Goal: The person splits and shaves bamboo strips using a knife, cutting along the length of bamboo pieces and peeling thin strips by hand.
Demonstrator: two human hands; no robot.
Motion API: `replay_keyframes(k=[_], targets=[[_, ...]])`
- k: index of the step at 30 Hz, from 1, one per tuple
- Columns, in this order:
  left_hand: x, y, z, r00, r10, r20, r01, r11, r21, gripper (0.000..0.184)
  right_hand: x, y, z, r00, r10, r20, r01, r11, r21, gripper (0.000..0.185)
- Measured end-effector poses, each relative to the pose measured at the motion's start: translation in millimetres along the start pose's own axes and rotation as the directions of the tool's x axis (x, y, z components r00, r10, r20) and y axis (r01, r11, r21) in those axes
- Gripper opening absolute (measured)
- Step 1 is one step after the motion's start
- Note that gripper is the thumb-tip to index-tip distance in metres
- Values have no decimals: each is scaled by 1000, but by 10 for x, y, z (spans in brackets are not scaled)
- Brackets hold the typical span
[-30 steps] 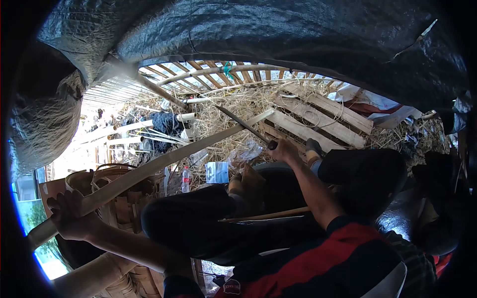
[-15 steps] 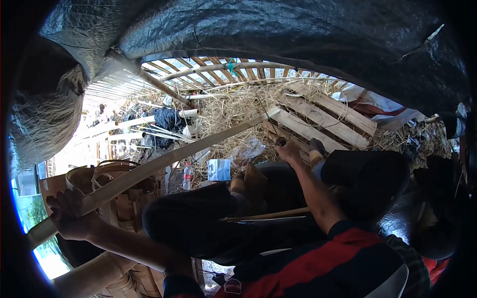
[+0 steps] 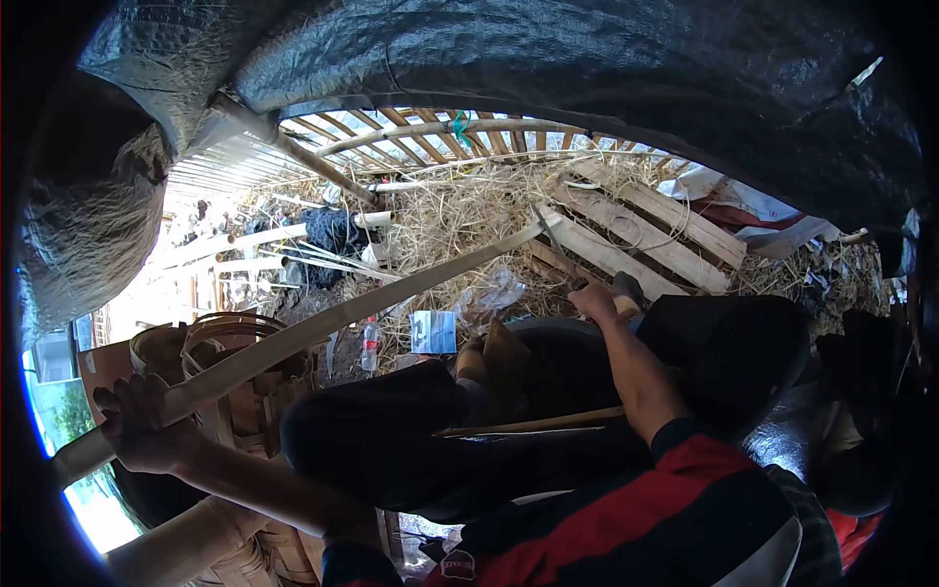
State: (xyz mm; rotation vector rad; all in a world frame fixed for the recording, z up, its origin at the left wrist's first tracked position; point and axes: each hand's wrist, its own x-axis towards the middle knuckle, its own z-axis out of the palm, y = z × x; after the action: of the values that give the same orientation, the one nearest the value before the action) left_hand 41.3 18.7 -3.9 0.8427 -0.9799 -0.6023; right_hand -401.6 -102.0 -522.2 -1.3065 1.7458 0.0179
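My left hand (image 3: 142, 421) is wrapped round a long split bamboo strip (image 3: 337, 315) near its lower left end. The strip slants up to the right over the straw, its far tip near the wooden slats. In my right hand (image 3: 592, 301) is the handle of a long-bladed knife (image 3: 558, 241). Its blade points up and left and meets or crosses the far tip of the strip; whether it cuts in, I cannot tell. Another thin bamboo piece (image 3: 533, 425) lies across my lap.
Wooden slats (image 3: 626, 249) rest on straw (image 3: 440, 220). A plastic bottle (image 3: 370, 344) and a blue-white packet (image 3: 433, 332) stand before my knees. Woven baskets (image 3: 245, 386) and a thick bamboo pole (image 3: 186, 541) are at left. Dark tarpaulin (image 3: 548, 59) hangs overhead.
My right hand has moved slightly right and down, and the knife has turned so its blade shows broader against the strip's tip. My left hand and the strip have stayed almost still.
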Motion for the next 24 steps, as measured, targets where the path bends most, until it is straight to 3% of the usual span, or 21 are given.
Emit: replay_keyframes(k=[4, 6, 9, 11, 13, 15, 19, 21, 23, 24], targets=[[-1, 84, -52, 1000, 22, -1, -22, 1000, -23, 6, -123, -683, -171, 998, 15, -69, -18, 999, -51, 50], [3, 84, -49, 999, 41, 3, -41, 999, -1, 6, -284, -886, -290, 979, -191, 63, 198, 971, -131, 51], [1, 60, -23, 996, 87, -2, -87, 996, 30, 5, -511, -1061, -499, 949, -292, 121, 311, 930, -195, 51], [17, 88, -20, 995, 102, -2, -102, 993, 51, 5, -474, -836, -372, 969, -236, 74, 245, 953, -177, 51], [-15, 108, -29, 1000, 20, 8, -20, 1000, 8, 5, -292, -415, -211, 982, -187, 19, 188, 969, -162, 50], [-25, 89, -5, 999, 54, -8, -54, 999, 7, 5, 61, -67, -40, 996, 71, 57, -65, 992, -107, 48], [0, 86, 30, 999, 49, -6, -49, 999, 18, 5, -42, -303, -122, 990, 118, 73, -113, 991, -72, 44], [-13, 95, 54, 997, 65, -31, -64, 998, 25, 5, -229, -532, -175, 998, 57, -32, -60, 993, -102, 44], [-22, 111, 53, 997, 50, -52, -47, 998, 46, 6, -316, -597, -213, 999, 47, 12, -46, 994, -97, 46], [-32, 101, 43, 993, 72, -98, -66, 996, 64, 6, -345, -645, -265, 998, -54, 30, 58, 987, -149, 46]])
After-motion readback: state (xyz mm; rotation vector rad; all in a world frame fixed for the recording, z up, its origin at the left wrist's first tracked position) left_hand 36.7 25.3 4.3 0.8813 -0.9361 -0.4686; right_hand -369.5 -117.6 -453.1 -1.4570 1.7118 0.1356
